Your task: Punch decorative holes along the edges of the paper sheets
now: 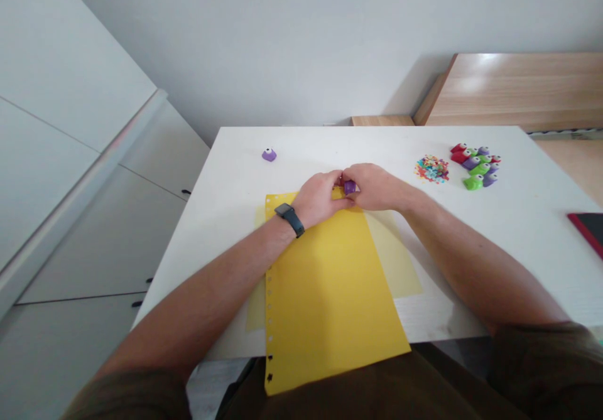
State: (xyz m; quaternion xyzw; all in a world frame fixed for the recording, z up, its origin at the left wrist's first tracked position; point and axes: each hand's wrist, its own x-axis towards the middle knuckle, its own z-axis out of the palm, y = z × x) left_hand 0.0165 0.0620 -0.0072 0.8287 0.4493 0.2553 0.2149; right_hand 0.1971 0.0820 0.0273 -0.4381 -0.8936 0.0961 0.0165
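A yellow sheet of paper (pixel 330 282) with holes down its left margin lies on the table and reaches over the front edge. At its top edge is a small purple paper punch (pixel 349 187), partly hidden by fingers. My right hand (pixel 377 188) is closed around the punch. My left hand (pixel 320 195), below a dark wristwatch, is closed on the sheet's top edge, its fingertips meeting the right hand's beside the punch. Under the yellow sheet shows a paler yellow sheet (pixel 396 263).
One purple punch (pixel 269 154) stands apart at the back left. At the right are a pile of colourful paper cut-outs (pixel 432 169) and a cluster of red, green and purple punches (pixel 479 167). A dark, red-edged object (pixel 588 228) lies at the table's (pixel 532 244) right edge.
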